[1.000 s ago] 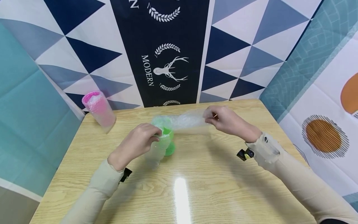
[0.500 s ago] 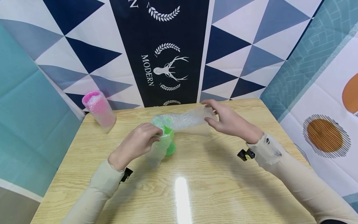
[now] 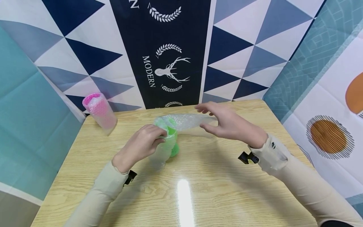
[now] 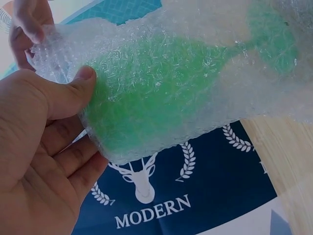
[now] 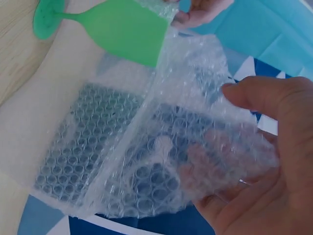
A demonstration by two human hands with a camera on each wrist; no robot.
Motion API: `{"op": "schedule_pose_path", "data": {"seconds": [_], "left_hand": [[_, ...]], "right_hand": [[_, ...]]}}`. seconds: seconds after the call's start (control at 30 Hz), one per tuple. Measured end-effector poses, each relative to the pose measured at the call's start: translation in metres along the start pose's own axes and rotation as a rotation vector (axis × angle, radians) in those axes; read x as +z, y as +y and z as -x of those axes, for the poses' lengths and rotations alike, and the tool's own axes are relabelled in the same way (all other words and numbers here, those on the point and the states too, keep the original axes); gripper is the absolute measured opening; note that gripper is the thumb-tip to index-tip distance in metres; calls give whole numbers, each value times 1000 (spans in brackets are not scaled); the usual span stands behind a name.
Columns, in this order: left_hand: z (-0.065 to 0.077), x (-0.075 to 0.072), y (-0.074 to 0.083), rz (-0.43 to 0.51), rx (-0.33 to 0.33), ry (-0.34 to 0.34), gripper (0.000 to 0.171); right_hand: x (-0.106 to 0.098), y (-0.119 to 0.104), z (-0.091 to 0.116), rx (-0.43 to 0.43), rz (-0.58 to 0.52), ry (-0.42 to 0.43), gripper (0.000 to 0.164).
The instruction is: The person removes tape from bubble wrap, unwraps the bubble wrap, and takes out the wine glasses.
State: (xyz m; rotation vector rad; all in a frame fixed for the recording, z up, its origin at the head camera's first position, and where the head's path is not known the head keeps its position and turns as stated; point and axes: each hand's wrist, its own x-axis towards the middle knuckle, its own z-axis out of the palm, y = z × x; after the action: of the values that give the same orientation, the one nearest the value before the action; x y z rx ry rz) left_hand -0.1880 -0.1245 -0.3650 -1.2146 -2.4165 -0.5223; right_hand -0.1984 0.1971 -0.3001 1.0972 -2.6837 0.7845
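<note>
A green goblet (image 5: 124, 32) is held tilted above the table, its bowl partly covered by clear bubble wrap (image 5: 98, 132). My left hand (image 3: 141, 142) grips the goblet at its rim through the wrap, thumb on one side and fingers on the other in the left wrist view. The foot and stem show green through the plastic there. On the right, my right hand (image 3: 227, 123) is spread at the loose end of the wrap. Its fingers show through the sheet from behind in the right wrist view, while the thumb stands apart near the front edge.
At the back left of the wooden table (image 3: 221, 189) stands a pink cup (image 3: 99, 108) covered in bubble wrap. Patterned cloth walls rise close behind the table and along both sides.
My right hand, which pinched the wrap's far end, has loosened its fingers and moved slightly left along the sheet. The left hand keeps its grip on the goblet almost in place.
</note>
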Motion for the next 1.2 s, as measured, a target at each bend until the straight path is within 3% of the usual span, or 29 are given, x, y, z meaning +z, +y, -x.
{"op": "schedule_pose_path", "data": {"seconds": [0.17,0.4,1.2], "left_hand": [[1,0,-1,12,8,-5,11],[4,-1,-3,45,5,-26,10],[14,-6,-12,120,-3,-28,19]], "right_hand": [[5,-2,0,-44,49,-43,36],[8,10,5,-48,72,-38,18],[4,39,11,38,109,-30,15]]}}
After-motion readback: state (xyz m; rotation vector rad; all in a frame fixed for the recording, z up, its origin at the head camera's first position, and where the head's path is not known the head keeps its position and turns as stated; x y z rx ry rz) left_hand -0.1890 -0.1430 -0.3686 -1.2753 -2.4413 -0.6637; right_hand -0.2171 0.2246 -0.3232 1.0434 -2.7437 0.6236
